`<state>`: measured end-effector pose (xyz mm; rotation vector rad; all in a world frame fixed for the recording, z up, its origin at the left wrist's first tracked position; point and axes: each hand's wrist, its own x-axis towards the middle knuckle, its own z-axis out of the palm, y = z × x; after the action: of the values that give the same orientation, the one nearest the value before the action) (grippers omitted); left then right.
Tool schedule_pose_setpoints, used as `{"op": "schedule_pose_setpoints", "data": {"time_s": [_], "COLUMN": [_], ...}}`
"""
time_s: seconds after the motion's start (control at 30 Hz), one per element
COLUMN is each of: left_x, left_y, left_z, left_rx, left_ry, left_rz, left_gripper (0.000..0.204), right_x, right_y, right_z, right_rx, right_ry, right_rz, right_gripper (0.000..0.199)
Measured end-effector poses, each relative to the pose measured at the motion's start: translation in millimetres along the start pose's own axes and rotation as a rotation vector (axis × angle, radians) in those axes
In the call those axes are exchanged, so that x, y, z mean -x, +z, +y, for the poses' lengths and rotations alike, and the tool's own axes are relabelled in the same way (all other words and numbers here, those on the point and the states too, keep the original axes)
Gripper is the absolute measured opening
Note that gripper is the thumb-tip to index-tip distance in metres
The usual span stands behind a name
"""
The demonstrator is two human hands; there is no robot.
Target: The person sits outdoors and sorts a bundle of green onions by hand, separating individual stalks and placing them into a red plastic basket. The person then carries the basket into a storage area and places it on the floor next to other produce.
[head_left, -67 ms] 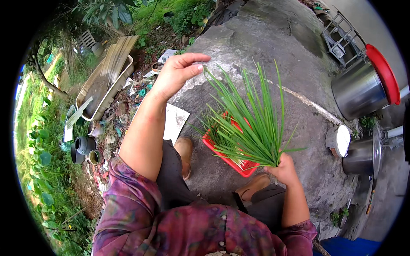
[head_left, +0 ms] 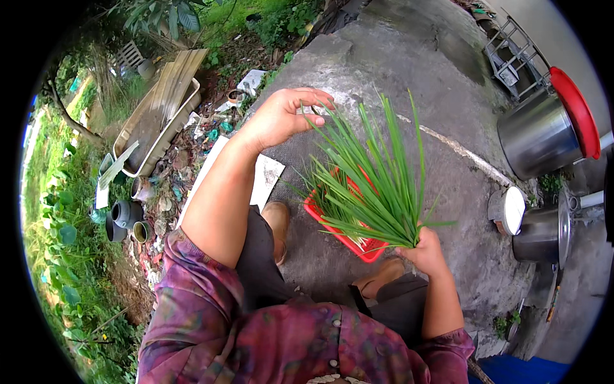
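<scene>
My right hand (head_left: 425,253) is closed around the base of a bunch of chives (head_left: 390,185), whose long narrow green leaves fan up and to the left. Below the bunch, a red plastic basket (head_left: 364,255) rests on the ground between my feet. More greens (head_left: 329,200) lie inside it, and pale stem ends show near its front. My left hand (head_left: 288,118) is raised at the leaf tips on the far left of the bunch. Its thumb and fingers are apart, with a few tips between or just behind them; contact is hard to make out.
A white sheet (head_left: 265,182) lies beyond my left foot. On the right stand a large metal pot (head_left: 537,137) with a red basin (head_left: 574,112), a white-topped container (head_left: 513,211) and another pot (head_left: 536,237). Litter, small pots and a long beige tub (head_left: 157,150) line the left.
My left hand has moved right and slightly nearer, up to the leaf tips. My right hand and the bunch have hardly shifted.
</scene>
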<state>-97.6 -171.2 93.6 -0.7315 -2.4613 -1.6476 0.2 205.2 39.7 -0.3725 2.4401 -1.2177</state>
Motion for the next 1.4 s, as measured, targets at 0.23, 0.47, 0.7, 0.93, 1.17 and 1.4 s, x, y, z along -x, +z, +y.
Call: {"op": "schedule_pose_setpoints", "data": {"time_s": [0.23, 0.47, 0.7, 0.93, 1.17, 1.4], "left_x": [-3.7, -5.7, -5.5, -5.2, -4.3, -2.2], "left_y": [13.0, 19.5, 31.9, 13.8, 10.3, 13.1], "left_z": [-19.2, -7.8, -19.0, -35.4, -20.8, -19.0], "left_rx": [-0.128, -0.334, -0.073, 0.471, 0.454, 0.054], "left_ry": [-0.078, -0.27, -0.254, -0.353, -0.367, -0.306], "left_rz": [-0.091, -0.141, 0.056, 0.432, 0.349, 0.032], "left_gripper": [0.015, 0.012, 0.006, 0.008, 0.014, 0.024], "right_x": [-0.8, -0.5, 1.5, 3.3, 2.5, 1.5], "right_y": [-1.4, -0.3, -0.8, -4.0, -3.4, -0.6], "right_z": [-14.5, -2.8, 2.5, 1.8, 5.6, 6.3], "right_rx": [-0.014, -0.266, -0.439, -0.617, -0.54, -0.518], "right_ry": [0.043, 0.09, 0.191, 0.2, 0.13, 0.137], "right_rz": [-0.029, -0.096, -0.184, -0.198, -0.242, -0.278], "right_gripper": [0.046, 0.046, 0.053, 0.052, 0.052, 0.053]}}
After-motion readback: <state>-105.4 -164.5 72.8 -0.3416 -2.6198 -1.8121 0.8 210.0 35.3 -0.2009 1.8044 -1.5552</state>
